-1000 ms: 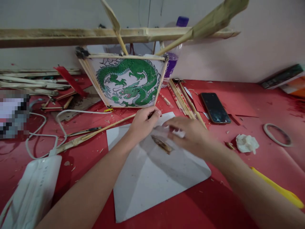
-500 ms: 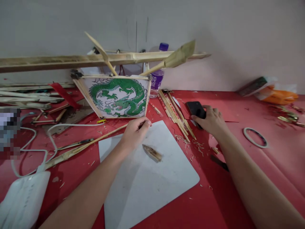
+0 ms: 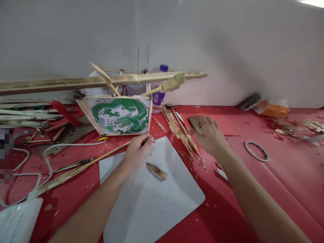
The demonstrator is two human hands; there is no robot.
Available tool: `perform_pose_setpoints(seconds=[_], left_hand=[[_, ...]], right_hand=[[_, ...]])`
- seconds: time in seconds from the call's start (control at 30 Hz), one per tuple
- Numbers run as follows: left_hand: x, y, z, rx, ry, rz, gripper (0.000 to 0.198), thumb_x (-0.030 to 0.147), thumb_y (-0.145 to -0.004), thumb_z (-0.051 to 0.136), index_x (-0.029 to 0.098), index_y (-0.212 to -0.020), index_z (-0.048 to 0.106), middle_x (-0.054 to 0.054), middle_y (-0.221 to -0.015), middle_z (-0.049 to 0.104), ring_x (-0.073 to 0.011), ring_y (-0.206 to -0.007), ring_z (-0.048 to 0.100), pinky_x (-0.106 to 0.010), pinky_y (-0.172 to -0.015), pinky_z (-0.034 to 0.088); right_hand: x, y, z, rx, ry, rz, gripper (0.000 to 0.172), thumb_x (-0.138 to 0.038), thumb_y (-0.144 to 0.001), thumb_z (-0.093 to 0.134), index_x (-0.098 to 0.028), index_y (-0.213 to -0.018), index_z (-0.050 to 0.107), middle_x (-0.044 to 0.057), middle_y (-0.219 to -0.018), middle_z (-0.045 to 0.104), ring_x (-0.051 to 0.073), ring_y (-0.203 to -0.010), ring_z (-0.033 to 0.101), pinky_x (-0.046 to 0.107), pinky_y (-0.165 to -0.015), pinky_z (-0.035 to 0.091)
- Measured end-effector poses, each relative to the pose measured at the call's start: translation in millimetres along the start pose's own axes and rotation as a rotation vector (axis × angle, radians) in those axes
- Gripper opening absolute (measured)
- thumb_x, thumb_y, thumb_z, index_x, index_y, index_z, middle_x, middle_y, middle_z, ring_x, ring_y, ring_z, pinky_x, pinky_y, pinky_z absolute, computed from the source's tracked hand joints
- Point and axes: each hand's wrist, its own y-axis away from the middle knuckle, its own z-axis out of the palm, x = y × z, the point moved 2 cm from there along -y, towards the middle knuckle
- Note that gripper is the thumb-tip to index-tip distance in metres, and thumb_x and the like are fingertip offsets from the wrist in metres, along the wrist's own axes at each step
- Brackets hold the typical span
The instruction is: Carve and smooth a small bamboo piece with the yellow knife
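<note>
My left hand (image 3: 139,148) rests in a loose pinch over the upper edge of a white board (image 3: 157,209). The thin end of a long bamboo stick (image 3: 101,154) runs in behind its fingers. On the board lies a short pointed piece of bamboo (image 3: 156,171), brown inside, touched by neither hand. Farther right, my right hand (image 3: 209,133) grips a phone (image 3: 195,124) whose visible face looks tan. Its fingers cover the phone's right side. Bamboo sticks (image 3: 178,133), some with red markings, lie just left of that hand.
Behind stands a bamboo-framed lantern (image 3: 121,116) with a green dragon panel, a long bamboo pole (image 3: 76,81) across it. A purple-capped bottle (image 3: 158,98) is beside it. A tape roll (image 3: 257,151) lies right; a white power strip (image 3: 21,219) and cable lie left.
The phone's visible face has gone from black to tan under my right hand, which has shifted its grip. My left hand keeps its pinch. The whole view has shifted somewhat.
</note>
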Motion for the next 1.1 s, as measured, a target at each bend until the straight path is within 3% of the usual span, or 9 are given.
perform_pose_setpoints(seconds=[0.07,0.13,0.2,0.27,0.47,0.73,1.1], left_hand=[[-1,0,-0.3,-0.009,0.014,0.015,0.027,0.036,-0.097,0.052,0.018,-0.083,0.065,0.002,-0.072,0.057,-0.0116,-0.068,0.050,-0.026,-0.064,0.035],[-1,-1,-0.9,-0.021,0.019,0.016,0.029,0.039,-0.098,0.052,0.018,-0.083,0.065,0.002,-0.072,0.057,-0.0120,-0.069,0.051,-0.026,-0.065,0.036],[-1,0,-1.5,-0.024,0.019,0.003,0.030,0.041,-0.098,0.051,0.018,-0.085,0.066,0.003,-0.068,0.054,-0.0119,-0.065,0.048,-0.027,-0.062,0.035],[0,0,-1.7,-0.013,0.015,0.000,0.030,0.040,-0.098,0.051,0.018,-0.086,0.067,0.003,-0.066,0.053,-0.0118,-0.063,0.046,-0.027,-0.061,0.034],[-1,-1,0.4,-0.008,0.035,0.011,0.028,0.039,-0.097,0.051,0.018,-0.085,0.066,0.003,-0.067,0.053,-0.0116,-0.063,0.045,-0.027,-0.058,0.032],[0,-2,-1.2,-0.010,0.016,0.032,0.028,0.038,-0.097,0.051,0.018,-0.084,0.066,0.002,-0.070,0.057,-0.0122,-0.066,0.048,-0.027,-0.061,0.034],[0,-3,-0.6,-0.001,0.027,0.038,0.025,0.034,-0.095,0.051,0.018,-0.082,0.066,0.001,-0.072,0.059,-0.0124,-0.067,0.050,-0.026,-0.063,0.036]], right_hand=[[-47,21,-10,-0.037,-0.138,-0.185,0.037,-0.040,-0.098,0.053,-0.021,-0.129,0.061,0.015,-0.128,0.066,0.033,-0.121,0.058,0.049,-0.100,0.046],[-90,47,-13,-0.202,-0.227,-0.373,0.028,-0.035,-0.099,0.056,-0.021,-0.122,0.064,0.011,-0.123,0.068,0.028,-0.114,0.062,0.045,-0.097,0.049],[-119,70,-9,-0.363,-0.211,-0.477,0.022,-0.031,-0.098,0.059,-0.021,-0.116,0.066,0.009,-0.113,0.069,0.026,-0.103,0.064,0.043,-0.089,0.052],[-131,87,-2,-0.447,-0.173,-0.512,0.020,-0.031,-0.096,0.063,-0.019,-0.111,0.067,0.009,-0.108,0.069,0.026,-0.101,0.063,0.043,-0.087,0.053],[-127,95,20,-0.452,-0.070,-0.538,0.024,-0.029,-0.095,0.065,-0.015,-0.114,0.067,0.010,-0.108,0.066,0.029,-0.101,0.061,0.045,-0.081,0.055],[-118,82,22,-0.399,-0.050,-0.495,0.013,-0.021,-0.095,0.059,-0.017,-0.107,0.065,0.009,-0.106,0.065,0.025,-0.095,0.061,0.039,-0.076,0.051],[-112,81,27,-0.404,-0.133,-0.512,0.020,-0.007,-0.094,0.048,-0.018,-0.103,0.062,0.008,-0.102,0.069,0.022,-0.090,0.065,0.034,-0.075,0.045]])
